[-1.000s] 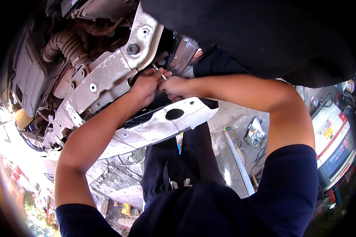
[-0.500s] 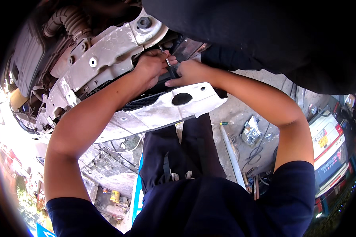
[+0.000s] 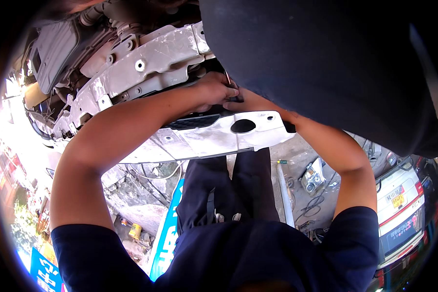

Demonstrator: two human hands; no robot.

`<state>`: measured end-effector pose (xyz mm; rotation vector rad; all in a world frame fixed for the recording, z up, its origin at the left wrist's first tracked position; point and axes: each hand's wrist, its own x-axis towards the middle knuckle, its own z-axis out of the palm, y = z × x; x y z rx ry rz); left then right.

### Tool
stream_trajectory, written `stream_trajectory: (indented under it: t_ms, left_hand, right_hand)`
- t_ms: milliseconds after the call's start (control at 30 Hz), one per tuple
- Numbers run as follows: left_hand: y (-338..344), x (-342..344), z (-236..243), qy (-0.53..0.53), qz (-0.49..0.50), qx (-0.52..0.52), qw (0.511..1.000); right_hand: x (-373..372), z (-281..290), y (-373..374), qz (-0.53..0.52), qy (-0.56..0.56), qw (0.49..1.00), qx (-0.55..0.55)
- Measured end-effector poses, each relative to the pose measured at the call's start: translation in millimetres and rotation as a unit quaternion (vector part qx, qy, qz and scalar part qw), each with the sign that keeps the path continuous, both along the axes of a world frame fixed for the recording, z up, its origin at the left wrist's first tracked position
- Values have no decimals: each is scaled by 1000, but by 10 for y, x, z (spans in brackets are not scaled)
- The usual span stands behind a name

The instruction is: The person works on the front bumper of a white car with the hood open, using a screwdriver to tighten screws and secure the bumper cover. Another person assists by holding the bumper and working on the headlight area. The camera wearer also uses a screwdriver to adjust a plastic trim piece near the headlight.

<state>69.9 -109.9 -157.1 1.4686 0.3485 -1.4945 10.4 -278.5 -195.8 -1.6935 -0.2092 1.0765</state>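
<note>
- Centrally placed: one slim metal tool (image 3: 227, 77), its bright shaft tilted, at the left hand's fingers between the pale beam and the white panel; lower end mostly hidden.
- Left hand (image 3: 215, 92): fingers bent and closed about the tool's shaft, forearm reaching in from the near left.
- Right hand (image 3: 248, 100): just right of the left hand, thumb toward the tool's lower end; partly covered, so whether it grips cannot be told.
- Pale metal beam (image 3: 165, 51): scratched, pierced with holes, running from near left to far right, on the far side of the hands.
- White panel (image 3: 199, 139): on the near side of the hands, with a large oval opening toward its right end.
- Dark form (image 3: 316, 63): large, smooth, filling the far right and hiding part of the right hand; kind unclear.
- Grey-black cover (image 3: 56, 54): far left, among engine-bay parts.
- Hand tool with a green-and-yellow handle (image 3: 281, 161): on the floor at right, beside the far end of a long pale bar (image 3: 284, 192).
- Lamp-like unit (image 3: 313, 178): clear and silver, on the floor right of the bar.
- White vehicle (image 3: 400, 179): far right edge.
- Blue board (image 3: 166, 238): near, left of the person's dark trousers (image 3: 255, 182).
- Yellow container (image 3: 135, 230): near left, on the ground.
</note>
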Motion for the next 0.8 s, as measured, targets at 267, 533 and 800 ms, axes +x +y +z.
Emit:
stream_trajectory:
  t_ms: [267, 533, 800]
  left_hand:
    - [-185, 87, 249, -60, -59, 52, 995]
    - [22, 121, -128, 30, 59, -38, 997]
    - [-40, 141, 6, -103, -56, 65, 991]
  right_hand:
    - [-93, -36, -111, -13, 4, 1000, -11]
    - [3, -41, -23, 68, -39, 991, -113]
    - [12, -158, 40, 23, -49, 992, -117]
